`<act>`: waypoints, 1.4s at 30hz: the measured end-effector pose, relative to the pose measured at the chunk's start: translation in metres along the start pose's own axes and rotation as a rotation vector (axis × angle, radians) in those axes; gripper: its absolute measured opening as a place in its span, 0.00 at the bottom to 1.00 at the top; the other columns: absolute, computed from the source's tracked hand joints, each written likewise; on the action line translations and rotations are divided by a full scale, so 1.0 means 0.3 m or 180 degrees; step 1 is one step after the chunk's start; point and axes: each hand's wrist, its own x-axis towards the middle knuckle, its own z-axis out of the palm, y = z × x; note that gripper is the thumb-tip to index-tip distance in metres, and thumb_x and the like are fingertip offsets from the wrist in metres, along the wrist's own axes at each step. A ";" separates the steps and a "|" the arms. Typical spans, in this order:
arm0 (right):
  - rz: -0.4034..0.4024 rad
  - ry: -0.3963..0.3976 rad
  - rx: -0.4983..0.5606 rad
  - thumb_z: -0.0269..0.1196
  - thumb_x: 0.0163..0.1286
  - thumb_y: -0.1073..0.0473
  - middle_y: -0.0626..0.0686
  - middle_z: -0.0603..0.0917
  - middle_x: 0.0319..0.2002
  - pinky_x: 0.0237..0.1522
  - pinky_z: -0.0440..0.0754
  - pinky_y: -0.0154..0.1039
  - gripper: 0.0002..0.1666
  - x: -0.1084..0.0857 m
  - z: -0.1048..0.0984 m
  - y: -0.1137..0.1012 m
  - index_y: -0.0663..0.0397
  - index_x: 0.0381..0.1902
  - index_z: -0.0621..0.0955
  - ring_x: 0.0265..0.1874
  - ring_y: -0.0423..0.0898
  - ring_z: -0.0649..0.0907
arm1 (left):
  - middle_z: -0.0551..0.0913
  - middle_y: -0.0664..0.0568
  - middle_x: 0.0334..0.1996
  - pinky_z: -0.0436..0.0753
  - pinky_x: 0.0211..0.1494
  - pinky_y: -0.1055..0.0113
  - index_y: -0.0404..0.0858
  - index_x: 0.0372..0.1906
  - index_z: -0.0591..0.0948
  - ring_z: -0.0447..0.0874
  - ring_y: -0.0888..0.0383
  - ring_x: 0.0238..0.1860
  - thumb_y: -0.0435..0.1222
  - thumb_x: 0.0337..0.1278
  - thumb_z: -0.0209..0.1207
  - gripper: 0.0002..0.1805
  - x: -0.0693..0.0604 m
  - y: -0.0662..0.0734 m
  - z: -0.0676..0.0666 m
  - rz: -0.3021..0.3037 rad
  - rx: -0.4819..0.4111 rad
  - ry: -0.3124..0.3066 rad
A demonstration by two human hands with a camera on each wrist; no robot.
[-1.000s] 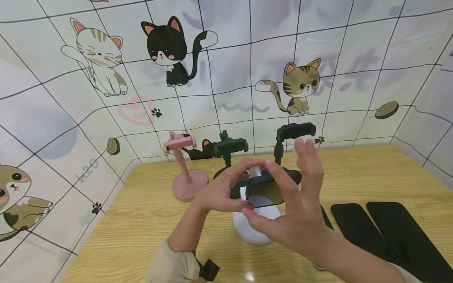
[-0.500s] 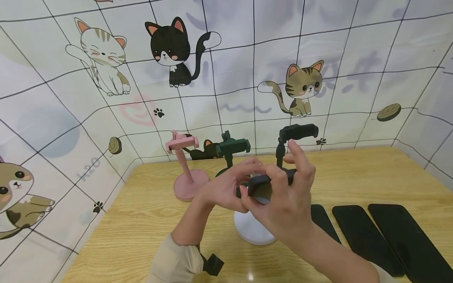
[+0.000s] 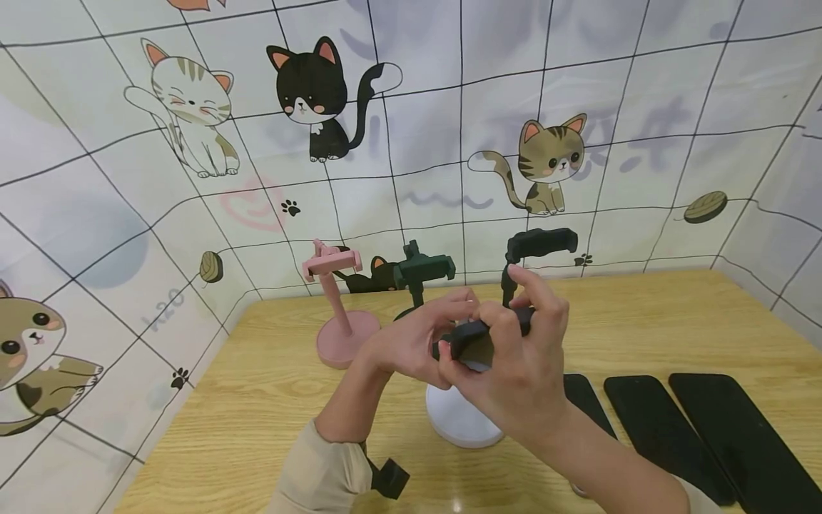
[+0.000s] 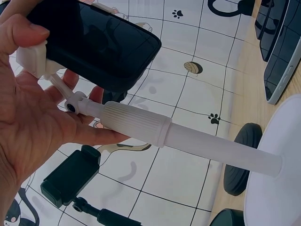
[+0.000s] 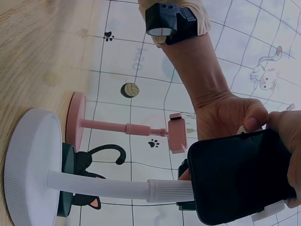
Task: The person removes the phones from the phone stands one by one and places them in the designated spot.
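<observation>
A white phone stand [image 3: 462,417] with a round base rises from the table toward both hands. At its top, a black smartphone [image 4: 99,44] lies screen-out against the white clamp [image 4: 34,59]. My left hand [image 3: 414,343] holds the clamp end, thumb on the clamp's white jaw and fingers behind the stand's neck. From the other side my right hand [image 3: 523,353] grips the smartphone by its edge, thumb and index finger near the left hand's fingertips. In the right wrist view the smartphone [image 5: 240,176] covers most of the clamp.
Behind stand a pink phone stand [image 3: 340,335], a dark green one [image 3: 424,270] and a black one [image 3: 542,243]. Several black smartphones lie in a row at the right, one of them a large phone [image 3: 738,421]. A cat-print cloth [image 3: 424,128] hangs behind the wooden table [image 3: 237,421].
My right hand has moved left and its fingers have closed round the smartphone. The smartphone has tilted, showing less of its face in the head view. The left hand stays at the clamp.
</observation>
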 end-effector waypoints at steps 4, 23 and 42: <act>0.0012 -0.0057 0.0047 0.55 0.58 0.49 0.69 0.63 0.51 0.34 0.64 0.49 0.20 0.001 -0.004 -0.001 0.64 0.31 0.71 0.44 0.65 0.65 | 0.65 0.49 0.35 0.73 0.42 0.65 0.30 0.43 0.74 0.63 0.56 0.39 0.25 0.29 0.59 0.23 0.002 -0.004 -0.001 0.0039 -0.0022 -0.0022; -0.0102 0.0019 0.0158 0.56 0.56 0.49 0.69 0.67 0.45 0.32 0.63 0.47 0.19 0.012 0.005 0.011 0.63 0.30 0.72 0.40 0.63 0.67 | 0.66 0.50 0.34 0.70 0.41 0.67 0.32 0.45 0.74 0.63 0.58 0.38 0.27 0.29 0.58 0.25 0.004 -0.004 -0.002 0.0020 0.0208 0.0006; -0.0045 -0.0461 0.0487 0.54 0.55 0.47 0.70 0.67 0.44 0.33 0.68 0.39 0.21 0.020 -0.042 -0.008 0.62 0.28 0.71 0.36 0.56 0.71 | 0.67 0.46 0.38 0.74 0.48 0.63 0.31 0.42 0.74 0.65 0.55 0.43 0.41 0.46 0.59 0.20 0.008 -0.012 0.010 0.0171 -0.0012 0.0020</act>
